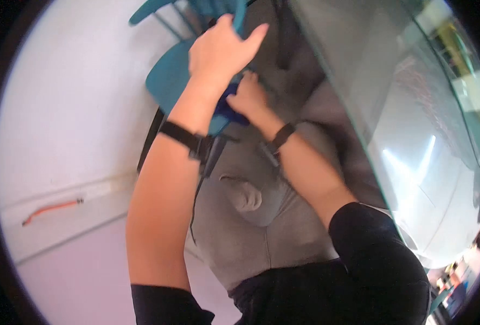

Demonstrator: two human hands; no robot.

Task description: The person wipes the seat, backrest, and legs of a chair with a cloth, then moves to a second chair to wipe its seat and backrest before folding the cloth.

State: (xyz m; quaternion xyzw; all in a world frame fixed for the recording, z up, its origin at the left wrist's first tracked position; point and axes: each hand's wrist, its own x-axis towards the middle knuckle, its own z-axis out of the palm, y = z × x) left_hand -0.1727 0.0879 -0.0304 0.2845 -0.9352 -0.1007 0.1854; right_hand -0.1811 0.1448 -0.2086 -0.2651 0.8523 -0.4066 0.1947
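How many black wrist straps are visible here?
2. The left wrist strap is below the left hand resting on the teal chair; the right wrist strap is behind the right hand gripping a blue cloth.

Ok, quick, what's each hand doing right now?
Left hand: open, flat against the teal chair.
Right hand: closed on the blue cloth.

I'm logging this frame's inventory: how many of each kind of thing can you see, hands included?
hands: 2, left hand and right hand
wrist straps: 2
chair: 1
blue cloth: 1
orange cable: 1
glass table: 1
total: 8
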